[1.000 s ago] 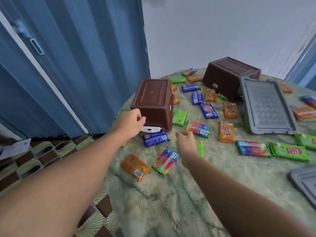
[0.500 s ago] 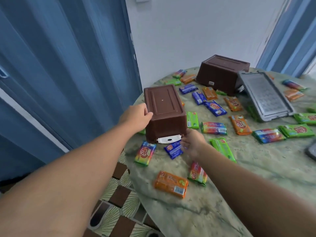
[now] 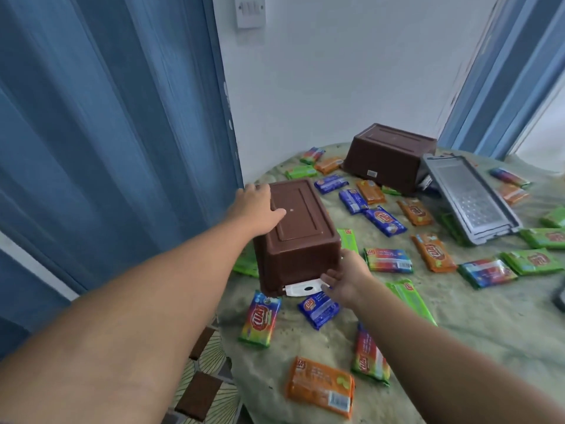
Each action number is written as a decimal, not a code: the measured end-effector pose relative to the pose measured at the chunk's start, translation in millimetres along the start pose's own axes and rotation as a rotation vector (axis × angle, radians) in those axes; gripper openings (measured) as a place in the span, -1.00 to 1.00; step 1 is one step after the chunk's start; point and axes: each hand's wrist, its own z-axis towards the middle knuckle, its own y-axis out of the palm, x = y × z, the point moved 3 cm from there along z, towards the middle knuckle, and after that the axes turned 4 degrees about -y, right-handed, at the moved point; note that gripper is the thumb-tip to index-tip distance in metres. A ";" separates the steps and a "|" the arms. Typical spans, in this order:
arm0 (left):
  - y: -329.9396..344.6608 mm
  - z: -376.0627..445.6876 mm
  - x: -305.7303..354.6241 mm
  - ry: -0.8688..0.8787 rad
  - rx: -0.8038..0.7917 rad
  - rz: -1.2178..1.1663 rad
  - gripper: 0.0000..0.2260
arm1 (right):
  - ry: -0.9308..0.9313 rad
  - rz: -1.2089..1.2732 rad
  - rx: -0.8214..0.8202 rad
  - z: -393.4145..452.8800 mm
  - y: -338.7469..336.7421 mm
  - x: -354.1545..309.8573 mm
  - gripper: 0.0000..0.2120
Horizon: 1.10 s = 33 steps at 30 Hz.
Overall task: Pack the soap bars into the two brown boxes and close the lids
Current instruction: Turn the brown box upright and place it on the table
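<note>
A brown box (image 3: 298, 234) lies upside down near the table's left edge. My left hand (image 3: 255, 208) rests on its upturned bottom at the far left corner, fingers spread. My right hand (image 3: 344, 276) grips the box's near right lower rim beside a white label (image 3: 301, 289). A second brown box (image 3: 388, 156) sits upside down at the back. Wrapped soap bars lie scattered all round: a blue one (image 3: 318, 309) under my right hand, a rainbow one (image 3: 260, 318), an orange one (image 3: 321, 387), a green one (image 3: 411, 296).
A grey lid (image 3: 470, 197) leans against the far box. Another grey lid's corner (image 3: 561, 296) shows at the right edge. The round green marbled table (image 3: 474, 325) ends close to a blue folding door (image 3: 107, 133) on the left. Tiled floor lies below.
My left hand has slid from the box's left side up onto its bottom. My right hand has moved up to the near right rim. The view has come closer.
</note>
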 end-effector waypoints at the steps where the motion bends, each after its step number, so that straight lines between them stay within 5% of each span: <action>1: 1.1 11.4 -3.0 -0.001 -0.002 0.006 -0.50 | -0.001 0.021 0.026 -1.3 3.0 0.3 -0.74; 10: 20.4 110.4 -41.1 0.085 -0.136 -0.007 -0.29 | -0.018 0.156 0.254 1.2 29.8 17.4 -0.75; 17: 46.2 134.5 -49.5 -0.009 -0.341 -0.392 0.07 | -0.027 0.202 0.339 0.8 43.5 20.9 -0.72; 26: 37.2 132.0 -54.0 0.034 -0.549 -0.476 0.06 | -0.091 0.225 0.373 -14.4 56.1 4.1 -0.57; 33: -26.6 104.2 -23.4 0.126 -0.373 -0.550 -0.19 | -0.256 0.294 0.364 -35.6 33.1 -34.0 -0.53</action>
